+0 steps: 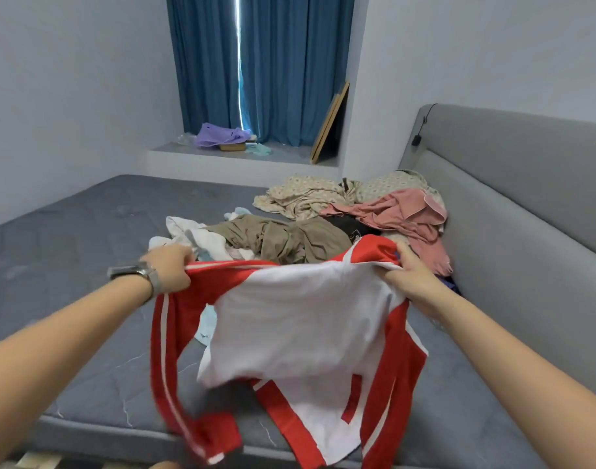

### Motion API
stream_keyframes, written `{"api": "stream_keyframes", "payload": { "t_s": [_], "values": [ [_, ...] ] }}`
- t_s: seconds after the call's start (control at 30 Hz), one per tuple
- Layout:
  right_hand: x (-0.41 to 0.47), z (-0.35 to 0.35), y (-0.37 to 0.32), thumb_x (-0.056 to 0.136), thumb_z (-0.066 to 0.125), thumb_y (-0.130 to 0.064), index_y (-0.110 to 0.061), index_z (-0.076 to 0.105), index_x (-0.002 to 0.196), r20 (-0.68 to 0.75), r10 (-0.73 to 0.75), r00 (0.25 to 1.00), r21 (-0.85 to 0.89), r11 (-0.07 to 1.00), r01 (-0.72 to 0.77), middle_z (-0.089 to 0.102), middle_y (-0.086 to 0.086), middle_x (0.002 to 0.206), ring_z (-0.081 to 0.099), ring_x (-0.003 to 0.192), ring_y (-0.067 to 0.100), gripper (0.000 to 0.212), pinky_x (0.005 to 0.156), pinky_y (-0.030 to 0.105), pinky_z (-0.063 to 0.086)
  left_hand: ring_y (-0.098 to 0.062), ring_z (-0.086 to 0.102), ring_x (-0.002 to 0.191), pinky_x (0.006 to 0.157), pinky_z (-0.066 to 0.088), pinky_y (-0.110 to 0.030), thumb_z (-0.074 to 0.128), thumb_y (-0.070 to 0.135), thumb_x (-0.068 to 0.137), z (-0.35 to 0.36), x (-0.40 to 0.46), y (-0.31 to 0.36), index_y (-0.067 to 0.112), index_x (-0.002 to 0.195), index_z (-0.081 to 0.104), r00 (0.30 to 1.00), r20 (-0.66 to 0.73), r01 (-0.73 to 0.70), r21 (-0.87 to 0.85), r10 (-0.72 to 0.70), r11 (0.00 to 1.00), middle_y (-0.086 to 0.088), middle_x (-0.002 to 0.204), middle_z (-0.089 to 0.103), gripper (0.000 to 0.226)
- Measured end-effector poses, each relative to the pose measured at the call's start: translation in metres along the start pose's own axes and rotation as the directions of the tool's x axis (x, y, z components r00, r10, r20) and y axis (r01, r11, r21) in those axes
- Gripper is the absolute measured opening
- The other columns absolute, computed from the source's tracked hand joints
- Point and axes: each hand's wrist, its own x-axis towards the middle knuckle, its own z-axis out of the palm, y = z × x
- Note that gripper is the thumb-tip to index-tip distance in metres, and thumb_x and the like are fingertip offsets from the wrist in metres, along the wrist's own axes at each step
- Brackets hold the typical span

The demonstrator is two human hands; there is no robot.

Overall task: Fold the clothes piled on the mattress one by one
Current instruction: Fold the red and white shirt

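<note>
Both hands hold the jacket up over the near edge of the mattress. Left hand has a closed grip on the red shoulder/sleeve seam; right hand has a closed grip on the other red shoulder. The white panel hangs between them, and the red sleeves with white stripes dangle to the mattress edge.

The rest of the pile lies on the mattress beyond the jacket, toward the headboard: olive, white, pink and patterned pieces, unfolded.

Step in hand, as I read it: spread the jacket before the first fold.
- Pull the shoulders apart until the top edge is taut; it sags in the middle now.
- The lower part looks bunched and doubled over, so shake it out first.
- Lay it flat on the bare mattress on the near side of the pile, not on top of it.
- Left sleeve looks twisted; straighten it before folding it in.
- Then sleeves across the body, hem up to the collar.

Risk: sleeves hang past the mattress edge and may drag off when it's lowered.

Writing and brands: none readable. The sleeve stripes are plain, with no logo visible. A watch is on the left wrist; its face is not legible.
</note>
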Motion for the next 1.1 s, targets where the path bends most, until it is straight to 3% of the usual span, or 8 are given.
{"api": "stream_keyframes", "payload": {
  "t_s": [0.13, 0.23, 0.4, 0.53, 0.73, 0.8, 0.93, 1.1],
  "values": [
    [-0.014, 0.023, -0.018, 0.090, 0.059, 0.003, -0.021, 0.054, 0.106, 0.081, -0.106, 0.991, 0.035, 0.994, 0.103, 0.064, -0.004, 0.097, 0.059, 0.089, 0.003, 0.030, 0.081, 0.016, 0.046, -0.018, 0.046, 0.127, 0.103, 0.034, -0.021, 0.080, 0.054, 0.065, 0.073, -0.026, 0.050, 0.015, 0.147, 0.024, 0.889, 0.404, 0.004, -0.478, 0.215, 0.878, -0.002, 0.140, 0.043, 0.106],
    [-0.024, 0.033, -0.030, 0.089, 0.055, 0.012, -0.014, 0.052, 0.107, 0.221, -0.159, 0.962, -0.018, 0.986, 0.167, 0.060, -0.003, 0.093, 0.054, 0.083, 0.000, 0.031, 0.076, 0.011, 0.042, -0.010, 0.042, 0.130, 0.107, 0.032, -0.022, 0.077, 0.069, 0.048, 0.118, -0.037, 0.097, 0.011, 0.148, 0.020, 0.890, 0.319, 0.011, -0.729, 0.325, 0.685, 0.002, 0.145, 0.041, 0.129],
    [-0.040, 0.009, -0.032, 0.084, 0.063, 0.001, -0.023, 0.049, 0.125, 0.077, -0.145, 0.986, 0.020, 0.989, 0.143, 0.066, 0.001, 0.107, 0.062, 0.095, 0.007, 0.049, 0.086, 0.022, 0.049, -0.019, 0.067, 0.104, 0.088, 0.055, -0.034, 0.079, 0.039, 0.067, 0.134, -0.049, 0.126, 0.022, 0.109, 0.067, 0.860, 0.270, 0.085, -0.912, 0.433, 0.401, 0.005, 0.104, 0.073, 0.047],
    [-0.050, -0.032, -0.016, 0.079, 0.063, -0.034, -0.007, 0.065, 0.110, -0.097, -0.018, 0.995, -0.375, 0.927, -0.020, 0.067, 0.006, 0.089, 0.059, 0.083, 0.012, 0.041, 0.073, 0.031, 0.049, -0.010, 0.061, 0.107, 0.095, 0.048, -0.026, 0.061, 0.009, 0.092, 0.091, -0.048, 0.117, 0.027, 0.105, 0.063, 0.942, 0.034, -0.041, -0.976, 0.333, 0.216, 0.016, 0.100, 0.070, 0.023],
    [-0.077, -0.057, -0.055, 0.080, 0.069, -0.018, -0.001, 0.068, 0.100, 0.085, -0.046, 0.995, -0.461, 0.884, 0.081, 0.071, 0.006, 0.089, 0.061, 0.080, 0.008, 0.026, 0.070, 0.026, 0.050, -0.013, 0.066, 0.100, 0.085, 0.052, -0.027, 0.065, 0.023, 0.077, -0.012, -0.074, 0.097, 0.027, 0.108, 0.066, 0.907, -0.114, -0.259, -0.910, 0.406, 0.323, 0.006, 0.103, 0.073, 0.031],
    [-0.087, -0.068, -0.084, 0.076, 0.080, -0.013, -0.014, 0.069, 0.109, 0.238, 0.028, 0.971, -0.451, 0.888, 0.085, 0.074, -0.004, 0.103, 0.067, 0.097, 0.006, 0.035, 0.085, 0.024, 0.054, -0.015, 0.066, 0.104, 0.080, 0.055, -0.024, 0.073, 0.029, 0.070, -0.047, -0.087, 0.086, 0.031, 0.114, 0.062, 0.874, 0.012, -0.182, -0.918, 0.485, 0.352, 0.009, 0.107, 0.072, 0.044],
    [-0.097, -0.082, -0.139, 0.082, 0.074, -0.003, -0.016, 0.055, 0.077, 0.447, 0.300, 0.843, -0.591, 0.806, 0.027, 0.064, -0.024, 0.059, 0.058, 0.056, -0.013, 0.023, 0.053, 0.004, 0.042, -0.021, 0.066, 0.109, 0.083, 0.057, -0.035, 0.074, 0.013, 0.077, -0.095, -0.109, 0.071, 0.036, 0.124, 0.052, 0.734, 0.356, -0.003, -0.850, 0.578, 0.527, 0.004, 0.118, 0.069, 0.057],
    [-0.081, -0.096, -0.176, 0.069, 0.080, -0.032, -0.016, 0.069, 0.098, 0.377, 0.319, 0.870, -0.662, 0.749, 0.012, 0.075, -0.010, 0.087, 0.070, 0.084, 0.004, 0.035, 0.080, 0.025, 0.052, -0.012, 0.070, 0.097, 0.076, 0.059, -0.028, 0.067, 0.014, 0.073, -0.128, -0.111, 0.067, 0.035, 0.115, 0.056, 0.764, 0.314, -0.056, -0.838, 0.564, 0.543, 0.009, 0.110, 0.072, 0.048]
  ]
}}
